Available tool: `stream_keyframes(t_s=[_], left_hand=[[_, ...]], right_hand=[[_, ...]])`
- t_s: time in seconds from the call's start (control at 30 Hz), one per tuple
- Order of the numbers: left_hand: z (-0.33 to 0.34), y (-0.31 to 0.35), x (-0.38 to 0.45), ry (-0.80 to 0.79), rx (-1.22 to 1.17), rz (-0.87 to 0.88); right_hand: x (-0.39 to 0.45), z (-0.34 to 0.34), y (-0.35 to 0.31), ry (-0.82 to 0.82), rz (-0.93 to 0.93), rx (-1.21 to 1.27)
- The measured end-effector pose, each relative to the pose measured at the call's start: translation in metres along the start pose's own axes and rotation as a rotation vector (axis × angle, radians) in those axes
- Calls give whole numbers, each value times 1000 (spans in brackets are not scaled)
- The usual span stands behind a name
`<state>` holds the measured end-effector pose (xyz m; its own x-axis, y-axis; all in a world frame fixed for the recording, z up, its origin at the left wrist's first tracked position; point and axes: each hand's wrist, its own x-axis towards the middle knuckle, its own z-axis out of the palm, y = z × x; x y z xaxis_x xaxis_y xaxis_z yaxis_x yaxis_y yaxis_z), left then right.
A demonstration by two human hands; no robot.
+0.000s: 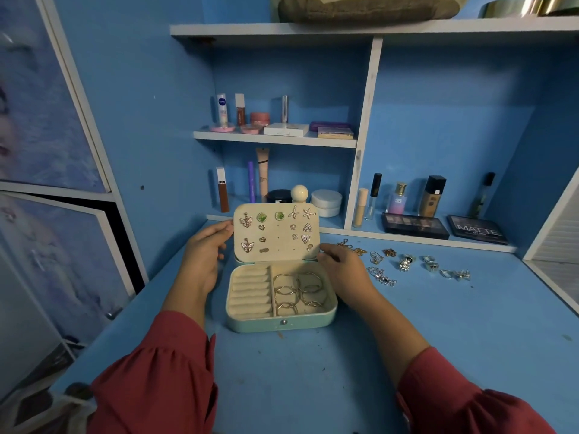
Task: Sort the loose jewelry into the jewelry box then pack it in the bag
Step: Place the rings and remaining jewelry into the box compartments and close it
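Flanking the open jewelry box (279,321), both hands (205,255) (341,267) rest released — palette (477,233) reads "MATTE", tube (222,109) "NIVEA".

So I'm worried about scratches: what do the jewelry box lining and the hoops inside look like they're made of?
The jewelry box lining looks like soft cream velvet or suede-like fabric: matte, with padded rolls and no glare. Its mint shell looks like faux leather, though that is less certain. The hoops look like polished metal, thin and glinting, silver to pale gold.
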<state>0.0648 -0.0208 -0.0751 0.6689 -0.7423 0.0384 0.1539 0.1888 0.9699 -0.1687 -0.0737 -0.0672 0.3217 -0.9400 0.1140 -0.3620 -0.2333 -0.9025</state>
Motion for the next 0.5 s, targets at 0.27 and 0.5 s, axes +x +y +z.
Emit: stream_keyframes(t_s=[0.27, 0.5], left_hand=[[0, 6, -17, -87, -113, -54], [-6, 14, -29, -171, -86, -106]], right_hand=[[7, -6, 6, -5, 86, 223], [2, -14, 3, -5, 80, 345]])
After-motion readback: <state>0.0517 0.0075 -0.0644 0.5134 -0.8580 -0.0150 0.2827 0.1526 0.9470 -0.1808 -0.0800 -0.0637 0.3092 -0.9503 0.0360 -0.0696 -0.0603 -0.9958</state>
